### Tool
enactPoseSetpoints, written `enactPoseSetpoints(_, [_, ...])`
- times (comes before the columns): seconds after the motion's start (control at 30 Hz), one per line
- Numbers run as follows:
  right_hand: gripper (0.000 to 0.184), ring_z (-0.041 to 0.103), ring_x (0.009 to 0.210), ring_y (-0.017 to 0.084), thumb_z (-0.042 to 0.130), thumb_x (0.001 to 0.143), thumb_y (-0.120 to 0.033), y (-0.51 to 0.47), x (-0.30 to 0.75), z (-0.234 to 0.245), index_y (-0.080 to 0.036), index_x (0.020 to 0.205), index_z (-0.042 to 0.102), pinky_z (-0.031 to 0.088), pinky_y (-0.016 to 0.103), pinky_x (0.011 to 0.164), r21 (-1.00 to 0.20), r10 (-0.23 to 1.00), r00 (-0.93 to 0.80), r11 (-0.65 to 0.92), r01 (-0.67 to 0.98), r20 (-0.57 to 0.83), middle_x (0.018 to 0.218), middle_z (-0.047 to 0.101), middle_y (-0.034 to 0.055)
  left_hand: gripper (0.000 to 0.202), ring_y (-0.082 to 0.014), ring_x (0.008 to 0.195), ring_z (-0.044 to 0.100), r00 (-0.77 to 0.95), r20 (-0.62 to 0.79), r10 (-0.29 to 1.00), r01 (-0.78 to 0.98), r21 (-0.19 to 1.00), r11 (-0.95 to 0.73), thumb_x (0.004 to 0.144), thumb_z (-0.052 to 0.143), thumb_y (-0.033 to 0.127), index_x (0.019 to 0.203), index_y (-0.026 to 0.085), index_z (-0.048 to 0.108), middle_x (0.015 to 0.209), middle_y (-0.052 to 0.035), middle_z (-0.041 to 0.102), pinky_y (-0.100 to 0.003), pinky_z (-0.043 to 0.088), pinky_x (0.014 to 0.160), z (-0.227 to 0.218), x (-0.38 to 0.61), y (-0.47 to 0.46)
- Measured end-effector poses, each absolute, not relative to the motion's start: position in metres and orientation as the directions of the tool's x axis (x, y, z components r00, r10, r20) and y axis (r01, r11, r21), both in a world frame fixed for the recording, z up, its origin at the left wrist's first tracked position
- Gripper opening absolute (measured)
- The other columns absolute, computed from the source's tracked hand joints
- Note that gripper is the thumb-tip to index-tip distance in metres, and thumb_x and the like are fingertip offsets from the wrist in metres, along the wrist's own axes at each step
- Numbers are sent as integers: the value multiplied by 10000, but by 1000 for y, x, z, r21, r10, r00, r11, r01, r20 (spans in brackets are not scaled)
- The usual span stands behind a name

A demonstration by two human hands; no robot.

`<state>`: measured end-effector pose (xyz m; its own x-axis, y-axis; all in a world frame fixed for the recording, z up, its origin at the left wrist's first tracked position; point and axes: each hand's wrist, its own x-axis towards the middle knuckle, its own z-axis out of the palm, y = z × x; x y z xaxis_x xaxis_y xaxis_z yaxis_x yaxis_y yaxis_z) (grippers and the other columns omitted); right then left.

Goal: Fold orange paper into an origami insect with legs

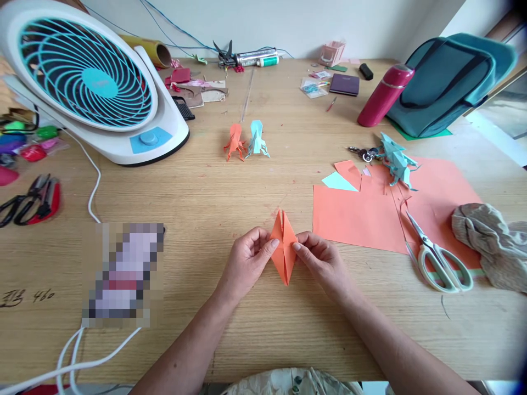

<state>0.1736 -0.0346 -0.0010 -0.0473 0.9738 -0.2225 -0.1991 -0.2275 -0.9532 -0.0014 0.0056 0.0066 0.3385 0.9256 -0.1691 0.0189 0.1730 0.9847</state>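
An orange folded paper, shaped like a narrow diamond with a slit down its upper half, is held upright between both hands over the table. My left hand pinches its left corner between thumb and fingers. On the opposite corner, my right hand has the same kind of pinch. Beyond the hands stand an orange origami figure and a light blue origami figure, side by side, both with thin legs. To the right, a blue origami insect rests by orange paper sheets.
White-handled scissors lie on the sheets beside a crumpled grey cloth. A pink bottle and a teal bag stand back right. At left are a white fan, a blurred-out phone with cables, and black-and-red cutters.
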Motion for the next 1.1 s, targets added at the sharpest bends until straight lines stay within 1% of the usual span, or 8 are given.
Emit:
enactPoseSetpoints(0.1, [325, 563, 705, 145, 746, 857, -521, -35, 173, -4, -205, 836, 673, 463, 275, 683, -949, 974, -44, -226, -221, -222, 771, 644, 1, 272, -111, 706, 526, 340, -168, 925, 9, 984, 176, 884, 683, 391, 778, 167, 568, 751, 21, 575, -226, 442, 674, 5, 0, 4])
enactPoseSetpoints(0.27, [312, 547, 704, 131, 767, 856, -487, -35, 172, -8, -195, 820, 663, 436, 264, 679, -963, 981, -69, -193, -187, -183, 771, 638, 0, 327, -85, 615, 449, 278, -158, 947, 14, 987, 160, 881, 696, 381, 703, 177, 511, 665, 51, 496, -205, 382, 580, 4, 3, 2])
enactPoseSetpoints(0.33, [318, 534, 699, 128, 759, 865, -488, -35, 173, -9, -192, 818, 653, 421, 263, 671, -965, 980, -85, -194, -175, -182, 764, 629, -3, 313, -89, 634, 479, 281, -172, 944, -14, 983, 184, 854, 733, 389, 735, 173, 541, 694, 43, 537, -207, 404, 600, 4, 3, 2])
enactPoseSetpoints(0.47, [332, 510, 681, 123, 742, 877, -496, -37, 173, -9, -192, 802, 633, 398, 260, 645, -966, 978, -94, -199, -162, -186, 754, 612, -9, 332, -137, 777, 597, 340, -213, 916, -56, 968, 245, 788, 810, 418, 919, 154, 657, 857, -10, 665, -239, 480, 718, 5, 3, 4])
enactPoseSetpoints(0.67, [350, 473, 654, 129, 766, 846, -507, -38, 172, -8, -200, 799, 605, 369, 263, 615, -973, 973, -113, -211, -93, -200, 721, 574, -21, 318, -137, 756, 576, 403, -229, 886, -1, 968, 250, 822, 772, 451, 857, 147, 685, 804, -3, 644, -231, 465, 702, 4, 1, 4])
enactPoseSetpoints(0.9, [324, 509, 701, 137, 668, 928, -521, -39, 173, -1, -203, 875, 635, 413, 262, 661, -979, 978, -109, -188, -72, -180, 781, 606, -2, 286, -126, 716, 542, 404, -260, 877, 60, 964, 258, 841, 728, 427, 868, 147, 673, 788, 7, 613, -227, 445, 666, 3, -3, 5])
enactPoseSetpoints(1.0, [298, 537, 721, 140, 663, 939, -502, -39, 173, 2, -206, 903, 647, 433, 263, 678, -981, 980, -107, -176, -87, -166, 814, 631, 4, 271, -118, 707, 525, 423, -249, 871, 80, 968, 238, 849, 723, 417, 858, 153, 666, 784, 16, 600, -216, 427, 647, 3, -4, 6])
enactPoseSetpoints(1.1, [292, 601, 799, 163, 671, 933, -502, -38, 172, 3, -210, 927, 658, 474, 279, 744, -981, 982, -112, -162, -104, -150, 878, 673, 21, 268, -117, 701, 515, 451, -250, 857, 92, 968, 233, 853, 721, 417, 855, 159, 651, 780, 17, 587, -215, 420, 635, 3, -3, 4])
